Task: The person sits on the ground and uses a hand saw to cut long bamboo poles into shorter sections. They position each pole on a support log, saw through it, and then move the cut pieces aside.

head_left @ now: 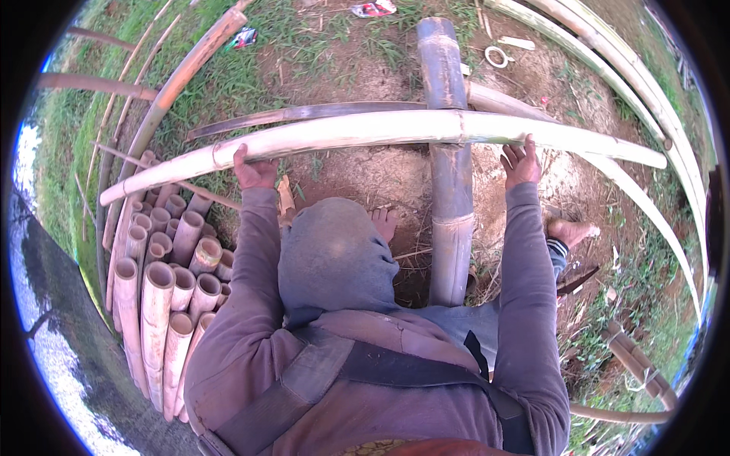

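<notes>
A long, pale bamboo pole (342, 131) lies crosswise in front of me, resting over a thick, dark bamboo log (450, 190) that points away from me. My left hand (257, 170) grips the pole's near side left of the log, thumb up against it and the other fingers partly hidden beneath. Right of the log, my right hand (522, 163) holds the same pole from its near edge, with fingers bent and one fingertip on top. Just beyond the pole lies a thin, dark bamboo strip (304, 114). Another split bamboo length (646, 197) curves away under the pole's right part.
Cut bamboo tubes (158, 281) are stacked at my left. Long bamboo poles (608, 57) lie at the far right, and a brownish pole (190, 68) at the far left. A pale ring (498, 57) and litter (372, 8) sit on the ground. My bare foot (572, 232) is at right.
</notes>
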A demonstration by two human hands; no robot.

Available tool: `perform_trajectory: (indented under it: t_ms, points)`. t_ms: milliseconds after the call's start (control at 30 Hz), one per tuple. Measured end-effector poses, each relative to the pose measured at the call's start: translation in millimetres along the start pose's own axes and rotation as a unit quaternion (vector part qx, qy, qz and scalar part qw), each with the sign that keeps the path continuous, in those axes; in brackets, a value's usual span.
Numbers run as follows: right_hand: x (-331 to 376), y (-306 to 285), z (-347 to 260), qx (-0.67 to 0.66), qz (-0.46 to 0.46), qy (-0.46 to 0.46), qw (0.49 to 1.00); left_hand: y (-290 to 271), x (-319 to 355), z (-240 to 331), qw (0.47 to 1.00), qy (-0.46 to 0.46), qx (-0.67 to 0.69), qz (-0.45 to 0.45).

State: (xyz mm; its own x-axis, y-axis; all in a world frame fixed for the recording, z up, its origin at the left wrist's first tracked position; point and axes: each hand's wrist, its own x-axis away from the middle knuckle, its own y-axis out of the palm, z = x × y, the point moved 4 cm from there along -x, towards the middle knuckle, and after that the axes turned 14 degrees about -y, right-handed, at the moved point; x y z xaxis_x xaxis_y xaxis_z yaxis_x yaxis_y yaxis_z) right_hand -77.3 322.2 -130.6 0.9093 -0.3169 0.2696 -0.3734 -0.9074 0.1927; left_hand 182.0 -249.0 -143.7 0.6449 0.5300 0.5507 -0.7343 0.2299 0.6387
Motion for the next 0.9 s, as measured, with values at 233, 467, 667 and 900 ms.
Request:
perform_trajectory:
  t_ms: [233, 467, 667, 900]
  points:
    - [-42.8, -15.4, -13.2, 0.337, 0.112, -0.158, 0.921, 1.4, -0.4, -0.8, 0.999, -0.025, 0.020, -0.017]
    - [2.5, 26.5, -70.7, 0.680, -0.277, -0.513, 0.445, 17.8, -19.4, 14.6, 0.999, -0.017, 0.010, -0.036]
    - [-15.5, 42.9, -77.6, 0.753, -0.271, -0.427, 0.421, -20.1, -17.9, 37.3, 0.900, 0.040, -0.347, 0.261]
    - [-22.5, 37.1, -73.7, 0.722, -0.303, -0.449, 0.430, -176.8, -10.8, 28.3, 0.660, 0.044, -0.457, 0.594]
